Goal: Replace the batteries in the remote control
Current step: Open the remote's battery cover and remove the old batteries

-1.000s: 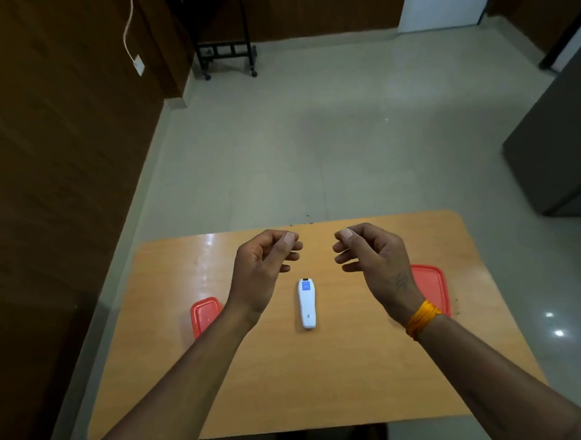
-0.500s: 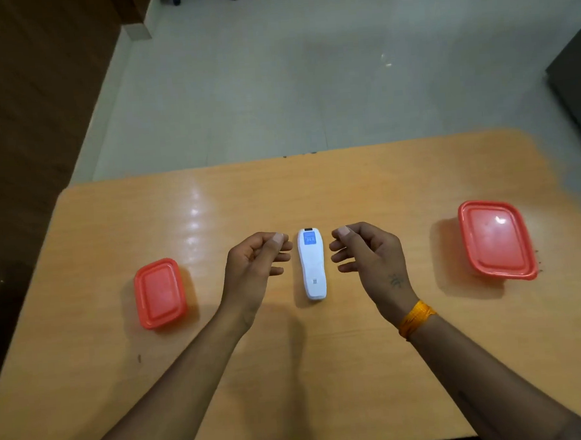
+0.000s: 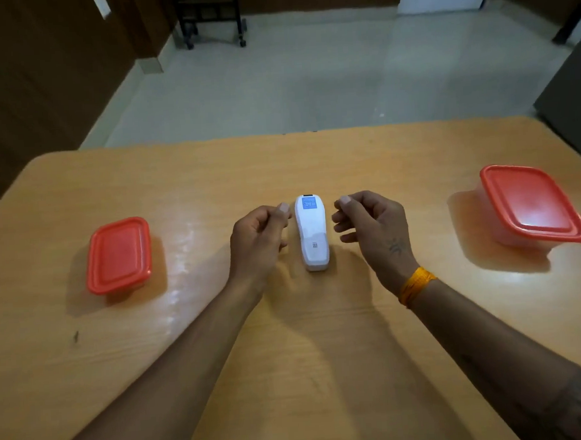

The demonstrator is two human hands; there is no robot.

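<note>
A white remote control (image 3: 312, 233) lies back side up in the middle of the wooden table (image 3: 324, 353), with a blue label at its far end. My left hand (image 3: 258, 238) hovers just left of it and my right hand (image 3: 373, 230) just right of it. Both hands have loosely curled fingers and hold nothing. Neither hand touches the remote. No loose batteries are visible.
A small box with a red lid (image 3: 118, 254) stands on the table at the left. A larger red-lidded box (image 3: 531, 203) stands at the right. Beyond the table's far edge is tiled floor, with a black wheeled stand (image 3: 210, 17) at the back wall.
The view has closed in on the table and tilted up a little. Both hands have come down beside the remote, keeping the same curled pose.
</note>
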